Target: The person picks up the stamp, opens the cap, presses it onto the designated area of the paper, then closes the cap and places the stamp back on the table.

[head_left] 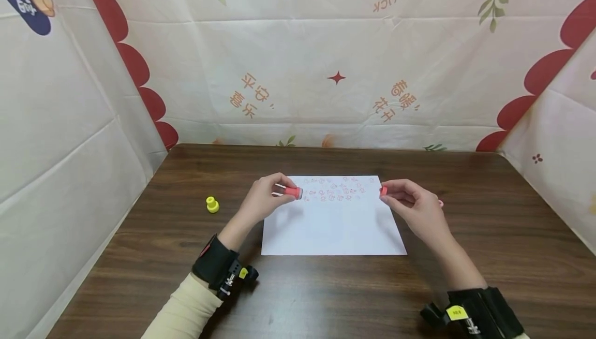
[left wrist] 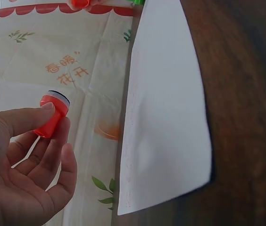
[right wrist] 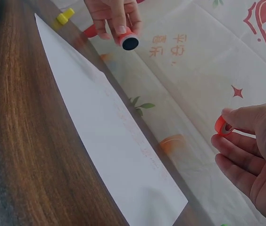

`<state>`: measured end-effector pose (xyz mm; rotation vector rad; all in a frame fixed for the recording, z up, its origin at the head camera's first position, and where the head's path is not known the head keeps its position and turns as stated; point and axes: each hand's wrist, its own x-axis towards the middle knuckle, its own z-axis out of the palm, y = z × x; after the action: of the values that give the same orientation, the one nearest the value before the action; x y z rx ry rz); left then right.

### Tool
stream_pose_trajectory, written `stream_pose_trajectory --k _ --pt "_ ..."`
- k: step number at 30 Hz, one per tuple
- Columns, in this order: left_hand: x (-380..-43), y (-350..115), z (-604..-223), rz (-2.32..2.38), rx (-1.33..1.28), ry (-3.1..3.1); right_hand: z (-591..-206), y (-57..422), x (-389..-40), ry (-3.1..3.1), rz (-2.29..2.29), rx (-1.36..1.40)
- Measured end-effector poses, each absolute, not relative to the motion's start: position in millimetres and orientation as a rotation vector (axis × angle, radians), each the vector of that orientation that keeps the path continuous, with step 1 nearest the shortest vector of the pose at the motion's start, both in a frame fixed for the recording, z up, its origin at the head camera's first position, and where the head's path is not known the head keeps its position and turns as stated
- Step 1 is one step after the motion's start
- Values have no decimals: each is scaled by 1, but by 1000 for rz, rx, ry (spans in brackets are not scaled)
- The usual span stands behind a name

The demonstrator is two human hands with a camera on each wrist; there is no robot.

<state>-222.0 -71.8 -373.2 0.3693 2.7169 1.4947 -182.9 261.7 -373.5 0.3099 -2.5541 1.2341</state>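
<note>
My left hand (head_left: 265, 196) pinches a small red stamp (left wrist: 50, 117) between thumb and fingers, above the left side of a white sheet of paper (head_left: 330, 230). The stamp's dark round face is uncovered in the right wrist view. By the sheet's right edge, my right hand (head_left: 414, 207) pinches a red ring-shaped cap (right wrist: 223, 126), its hollow side showing. Stamp and cap are apart. Rows of small red prints (head_left: 335, 190) cover the far part of the paper.
A yellow stamp (head_left: 212, 205) stands on the brown wooden table (head_left: 186, 277), left of the paper. Just behind my right hand, a bit of a pink object (head_left: 440, 203) shows, mostly hidden. A white patterned cloth (head_left: 298, 70) hangs at the table's far edge.
</note>
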Motion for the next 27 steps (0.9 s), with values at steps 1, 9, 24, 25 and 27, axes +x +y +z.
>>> stream_pose_trajectory --k 1,9,24,25,27 --pt "-222 -72 -374 1490 362 2717 -374 262 -183 -2555 1234 309" --pt "-223 -74 -376 1494 346 2711 -372 260 -187 -2557 1237 314" --pt "-225 -57 -372 1541 462 2660 -367 243 -191 -2572 1308 354" --pt "-225 -55 -372 1542 465 2657 -367 242 -191 -2577 1313 353" --pt "-224 -52 -373 1544 476 2653 -368 240 -192 -2584 1324 356"
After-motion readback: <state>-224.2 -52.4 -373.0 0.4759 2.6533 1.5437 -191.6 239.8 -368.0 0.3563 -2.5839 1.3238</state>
